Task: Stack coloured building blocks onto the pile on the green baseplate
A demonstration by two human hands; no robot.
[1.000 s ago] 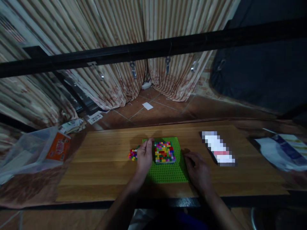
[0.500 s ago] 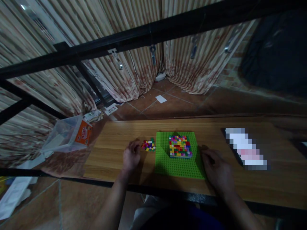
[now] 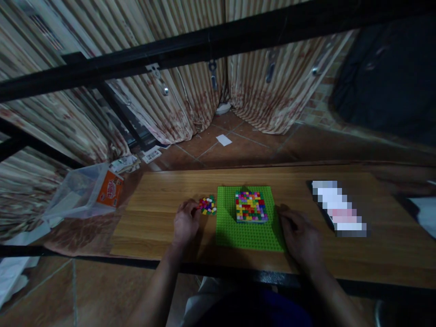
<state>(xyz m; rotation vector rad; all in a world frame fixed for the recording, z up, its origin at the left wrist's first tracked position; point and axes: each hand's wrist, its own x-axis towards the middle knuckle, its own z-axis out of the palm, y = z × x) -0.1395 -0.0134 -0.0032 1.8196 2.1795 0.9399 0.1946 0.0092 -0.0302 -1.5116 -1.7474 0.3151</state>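
My left hand [image 3: 186, 222] is at the left side of a loose pile of small coloured toy bricks [image 3: 207, 205]. Its fingers are bent together, with the tips against the pile's edge; whether a brick is between them is hidden. A green studded baseplate [image 3: 250, 239] lies on the wooden table. On it stands a square block of multicoloured bricks [image 3: 250, 206], several layers high. My right hand [image 3: 301, 236] rests at the baseplate's right edge, fingers curled in and close to the thumb. I cannot make out anything in that hand.
A phone [image 3: 339, 209] with a blurred screen lies on the table [image 3: 160, 190] at the right. On the floor at the left stands a clear plastic bin [image 3: 76, 193] with an orange label. A black metal rail [image 3: 184, 52] crosses in front of striped curtains.
My left hand has moved closer to the loose bricks, its fingertips now at the pile. My right hand stays by the baseplate. The whole view has shifted slightly.
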